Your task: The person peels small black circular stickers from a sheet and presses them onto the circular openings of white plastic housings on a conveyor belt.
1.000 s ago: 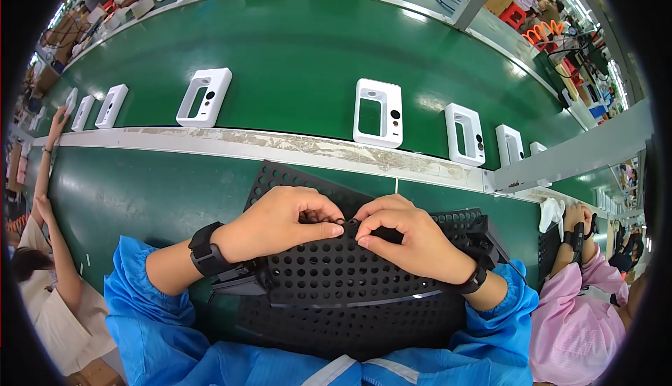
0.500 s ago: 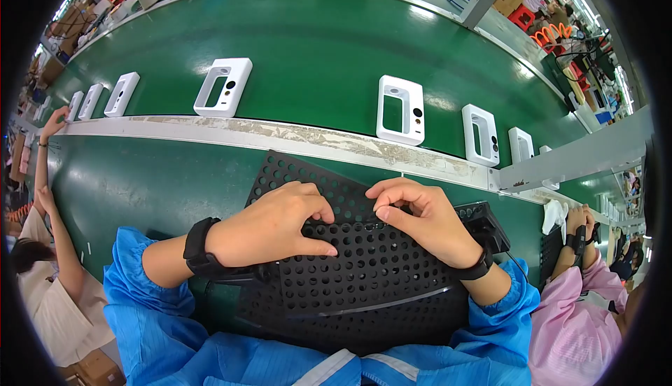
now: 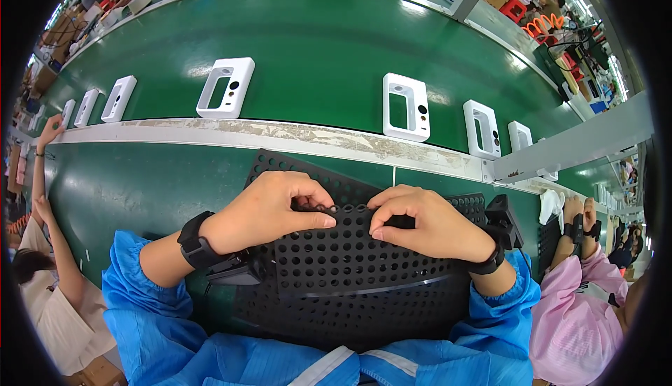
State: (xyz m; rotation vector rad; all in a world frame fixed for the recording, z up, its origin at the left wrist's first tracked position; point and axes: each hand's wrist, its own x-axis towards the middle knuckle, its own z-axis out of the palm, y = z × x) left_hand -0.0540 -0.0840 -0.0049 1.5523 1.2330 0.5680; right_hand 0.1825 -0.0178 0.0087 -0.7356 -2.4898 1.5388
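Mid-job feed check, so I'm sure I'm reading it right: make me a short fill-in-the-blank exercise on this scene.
1. The left hand and right hand hold an edge of the perforated sheet, which is coloured ____.
2. The frame-shaped housings beyond the hands are coloured ____.
3. The sleeves behind these hands are coloured ____.

Missing words: black; white; blue.
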